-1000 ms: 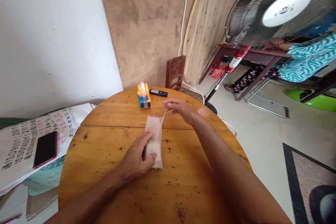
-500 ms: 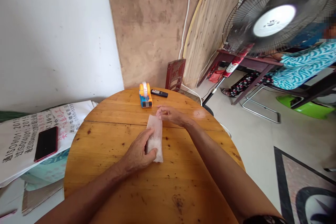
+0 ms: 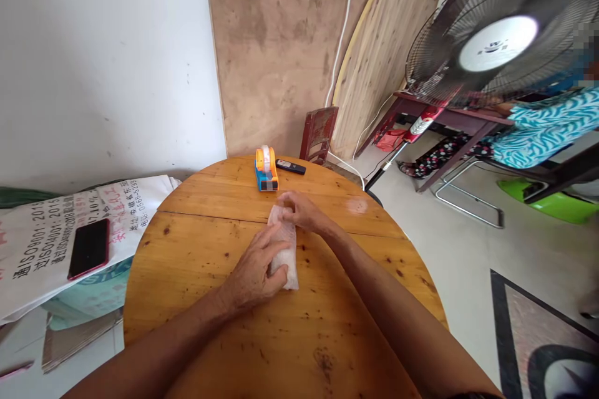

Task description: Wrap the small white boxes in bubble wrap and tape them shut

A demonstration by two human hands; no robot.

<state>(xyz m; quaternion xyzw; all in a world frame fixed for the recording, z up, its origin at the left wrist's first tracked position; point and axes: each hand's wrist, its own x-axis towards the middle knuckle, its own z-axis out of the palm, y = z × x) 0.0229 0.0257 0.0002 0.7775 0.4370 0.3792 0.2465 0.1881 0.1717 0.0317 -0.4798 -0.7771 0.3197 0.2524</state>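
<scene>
A small clear plastic bag of white grains [image 3: 286, 257] lies on the round wooden table [image 3: 281, 324]. My left hand [image 3: 255, 268] presses on the bag's filled lower part, fingers curled over it. My right hand [image 3: 299, 211] pinches the bag's empty top end and folds it down toward the left hand. An orange and blue tape dispenser [image 3: 266, 169] stands at the table's far edge, a little beyond my right hand.
A dark remote [image 3: 290, 166] lies beside the dispenser. A black phone [image 3: 88, 248] rests on a printed white sack [image 3: 56, 237] at the left. A big standing fan [image 3: 500, 31] is at the right, with a person in a teal patterned top [image 3: 543, 128] behind it.
My right hand has come back from the far side of the table to the bag's top end and has closed on it, folding the top down. The left hand stays on the bag.
</scene>
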